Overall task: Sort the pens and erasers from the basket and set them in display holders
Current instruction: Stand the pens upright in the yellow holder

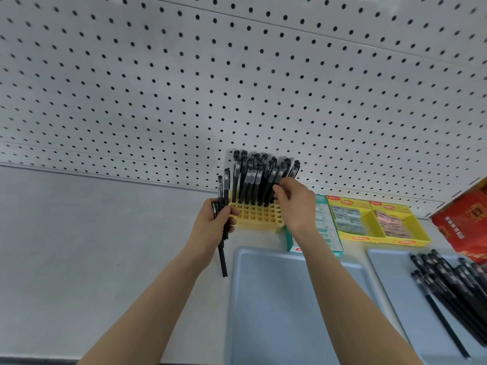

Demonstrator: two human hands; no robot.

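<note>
A yellow grid pen holder stands against the pegboard wall, its back rows filled with several upright black pens. My left hand grips a small bundle of black pens just left of the holder. My right hand reaches over the holder's right side and pinches a pen standing in it. Yellow display boxes with erasers sit to the right. More black pens lie piled on a blue tray at the right.
A blue tray lies in front of the holder, under my right forearm. A green and white eraser box stands between holder and yellow boxes. A red carton sits at the far right. The grey shelf surface extends left.
</note>
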